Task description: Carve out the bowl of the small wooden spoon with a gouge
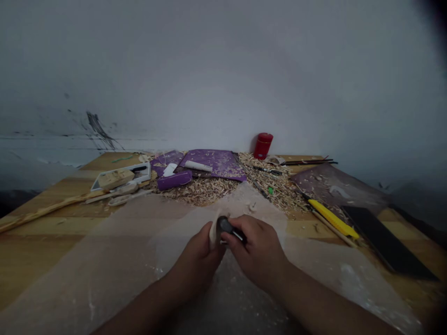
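1. The left hand (201, 246) is holding a pale piece of wood (213, 232). Its fingers are curling around the wood, and the thumb is pressing on its side.
2. The right hand (260, 246) is gripping a black tool (226, 225). The thumb and the fingers are squeezing it.
3. The wood is standing up in front of the person, over a clear plastic sheet (118, 260). The tool is sitting right against it or just beside it; I cannot tell which.
4. The plastic sheet is covering part of the wooden table (28, 260).
5. Lots of curly wood bits (199, 190) are lying in a heap past the hands.
6. A purple sheet (223, 163) is lying at the back, and a white tube (198, 166) is resting on it. A purple roll (174, 180) is lying near them.
7. A red can (263, 146) is leaning a little by the wall (223, 70).
8. On the left, a wood block (116, 178) is resting on a white tray (148, 173), and a long stick (49, 211) is lying near it.
9. On the right, a yellow knife (333, 218) is lying near a black board (387, 242).
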The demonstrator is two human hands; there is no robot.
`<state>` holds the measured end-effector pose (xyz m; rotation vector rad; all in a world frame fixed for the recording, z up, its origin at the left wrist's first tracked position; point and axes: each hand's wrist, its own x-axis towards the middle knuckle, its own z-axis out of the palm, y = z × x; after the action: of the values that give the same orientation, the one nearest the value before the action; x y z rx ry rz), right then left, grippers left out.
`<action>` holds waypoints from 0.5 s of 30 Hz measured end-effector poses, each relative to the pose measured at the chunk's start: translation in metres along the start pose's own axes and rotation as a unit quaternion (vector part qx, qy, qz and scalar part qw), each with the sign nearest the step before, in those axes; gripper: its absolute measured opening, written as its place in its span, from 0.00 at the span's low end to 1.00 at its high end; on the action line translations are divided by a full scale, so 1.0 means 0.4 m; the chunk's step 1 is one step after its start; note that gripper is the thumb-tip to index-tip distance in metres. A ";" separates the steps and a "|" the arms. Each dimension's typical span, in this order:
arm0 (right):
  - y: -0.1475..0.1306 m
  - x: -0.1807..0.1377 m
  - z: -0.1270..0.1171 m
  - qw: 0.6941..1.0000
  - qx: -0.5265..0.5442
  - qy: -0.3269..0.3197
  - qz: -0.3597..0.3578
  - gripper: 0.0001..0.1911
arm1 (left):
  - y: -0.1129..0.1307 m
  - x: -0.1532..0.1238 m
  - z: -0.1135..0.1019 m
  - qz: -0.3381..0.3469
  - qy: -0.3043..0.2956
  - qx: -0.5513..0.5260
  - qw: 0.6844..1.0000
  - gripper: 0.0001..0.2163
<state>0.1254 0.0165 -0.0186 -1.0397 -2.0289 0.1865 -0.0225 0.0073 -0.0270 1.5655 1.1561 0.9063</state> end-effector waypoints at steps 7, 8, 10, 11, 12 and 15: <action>-0.015 -0.007 0.010 0.999 0.015 -0.033 -0.008 0.05 | -0.007 -0.005 0.001 0.002 0.013 -0.023 1.000 0.08; -0.012 -0.004 0.007 0.999 0.012 -0.034 -0.008 0.05 | -0.006 -0.005 0.000 0.004 0.014 -0.024 1.000 0.07; -0.003 0.004 -0.001 0.999 0.007 -0.032 -0.005 0.05 | -0.002 -0.007 0.000 0.007 0.014 -0.022 1.000 0.08; 0.002 0.008 -0.005 1.000 0.005 -0.028 -0.002 0.06 | 0.000 -0.007 0.000 0.009 0.014 -0.019 1.000 0.09; 0.006 0.011 -0.008 1.000 0.003 -0.025 0.001 0.06 | 0.001 -0.008 0.001 0.009 0.014 -0.018 1.000 0.10; 0.008 0.010 -0.008 1.000 0.002 -0.031 -0.002 0.05 | 0.002 -0.008 0.004 0.005 0.024 -0.026 0.999 0.09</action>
<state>0.1283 0.0207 -0.0157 -1.0394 -2.0851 0.2221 -0.0218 0.0038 -0.0269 1.5155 1.1509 0.9784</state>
